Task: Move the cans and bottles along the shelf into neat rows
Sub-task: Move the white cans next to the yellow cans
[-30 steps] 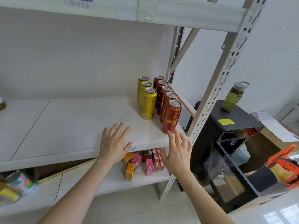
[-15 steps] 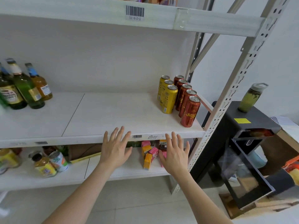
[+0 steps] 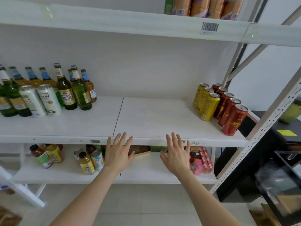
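At the front edge of the shelf (image 3: 154,118): left hand (image 3: 119,154) and right hand (image 3: 176,154), fingers straight, holding nothing. Up-right of the right hand, yellow cans (image 3: 206,103) and red cans (image 3: 229,111) in rows; up-left of the left hand, bottles (image 3: 79,93) and white cans (image 3: 40,100).
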A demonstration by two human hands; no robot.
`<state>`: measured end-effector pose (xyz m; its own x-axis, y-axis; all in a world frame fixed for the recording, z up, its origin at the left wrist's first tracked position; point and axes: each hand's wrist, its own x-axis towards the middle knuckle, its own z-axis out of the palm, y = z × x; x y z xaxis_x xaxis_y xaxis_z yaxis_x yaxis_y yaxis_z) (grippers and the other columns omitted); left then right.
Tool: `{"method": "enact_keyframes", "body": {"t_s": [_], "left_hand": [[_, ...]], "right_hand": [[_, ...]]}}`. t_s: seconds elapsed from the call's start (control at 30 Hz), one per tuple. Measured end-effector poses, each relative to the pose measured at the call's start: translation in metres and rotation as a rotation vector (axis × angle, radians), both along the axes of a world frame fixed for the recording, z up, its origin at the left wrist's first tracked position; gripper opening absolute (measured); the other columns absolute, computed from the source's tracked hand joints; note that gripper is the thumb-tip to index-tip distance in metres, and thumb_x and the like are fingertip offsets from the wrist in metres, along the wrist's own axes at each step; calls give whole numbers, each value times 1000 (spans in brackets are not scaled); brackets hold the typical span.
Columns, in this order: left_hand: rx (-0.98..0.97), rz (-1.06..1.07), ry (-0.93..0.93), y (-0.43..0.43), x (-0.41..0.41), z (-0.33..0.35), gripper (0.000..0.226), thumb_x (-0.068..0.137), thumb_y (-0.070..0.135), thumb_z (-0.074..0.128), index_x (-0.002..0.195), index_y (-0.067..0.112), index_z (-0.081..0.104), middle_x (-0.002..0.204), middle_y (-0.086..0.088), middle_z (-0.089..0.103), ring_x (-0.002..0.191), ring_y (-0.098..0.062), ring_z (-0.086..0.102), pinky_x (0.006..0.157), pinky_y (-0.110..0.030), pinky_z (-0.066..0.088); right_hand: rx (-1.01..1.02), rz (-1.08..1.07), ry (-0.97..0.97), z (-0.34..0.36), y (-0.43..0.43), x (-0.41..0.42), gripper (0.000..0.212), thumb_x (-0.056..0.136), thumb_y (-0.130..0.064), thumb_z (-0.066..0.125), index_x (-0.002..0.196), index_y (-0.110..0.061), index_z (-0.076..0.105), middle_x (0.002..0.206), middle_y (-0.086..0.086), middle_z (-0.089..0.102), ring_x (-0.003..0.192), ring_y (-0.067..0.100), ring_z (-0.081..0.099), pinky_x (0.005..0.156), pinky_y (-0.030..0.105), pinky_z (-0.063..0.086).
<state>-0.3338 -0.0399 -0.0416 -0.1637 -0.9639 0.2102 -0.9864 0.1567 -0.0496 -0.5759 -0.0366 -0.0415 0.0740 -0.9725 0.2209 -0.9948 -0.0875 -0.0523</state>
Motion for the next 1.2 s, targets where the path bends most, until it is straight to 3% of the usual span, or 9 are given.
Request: {"method": "enact_keyframes", "body": {"t_s": [0.43, 0.6, 0.77, 0.93, 1.2], "left_hand": [[33, 138, -28, 23, 208, 4, 61, 94, 56, 40, 148, 26, 33, 159, -8, 27, 146, -27, 25, 115, -55, 21], [21, 200, -1, 23, 268, 3, 62, 93, 55, 43, 146, 25, 37, 158, -8, 31, 145, -28, 28, 114, -56, 23], [30, 241, 30, 1, 330, -1, 64, 95, 55, 39, 151, 27, 27, 162, -5, 22, 149, -26, 18, 118, -55, 14], [17, 249, 48, -21, 391, 6, 63, 96, 53, 40, 151, 26, 26, 162, -6, 22, 148, -27, 18, 118, -56, 15], [-37, 262, 68, -55, 490, 27, 65, 96, 56, 37, 152, 27, 22, 162, -5, 20, 149, -26, 18, 119, -52, 18]], "right_hand": [[51, 111, -7, 3, -1, 213, 67, 96, -46, 34, 154, -22, 9, 164, 5, 9, 151, 24, 4, 117, 58, 3], [61, 159, -15, 5, -15, 280, 68, 97, -53, 28, 154, -23, 7, 164, 5, 7, 151, 25, 3, 117, 58, 1], [49, 172, -19, -2, -41, 341, 71, 95, -57, 31, 154, -23, 11, 164, 5, 11, 151, 25, 6, 117, 58, 2], [37, 169, -6, 0, -71, 404, 72, 96, -60, 27, 155, -24, 6, 164, 5, 8, 151, 26, 5, 117, 58, 1], [-40, 128, -57, 20, -100, 501, 72, 95, -60, 27, 155, -24, 13, 163, 2, 14, 150, 22, 10, 117, 55, 4]]}}
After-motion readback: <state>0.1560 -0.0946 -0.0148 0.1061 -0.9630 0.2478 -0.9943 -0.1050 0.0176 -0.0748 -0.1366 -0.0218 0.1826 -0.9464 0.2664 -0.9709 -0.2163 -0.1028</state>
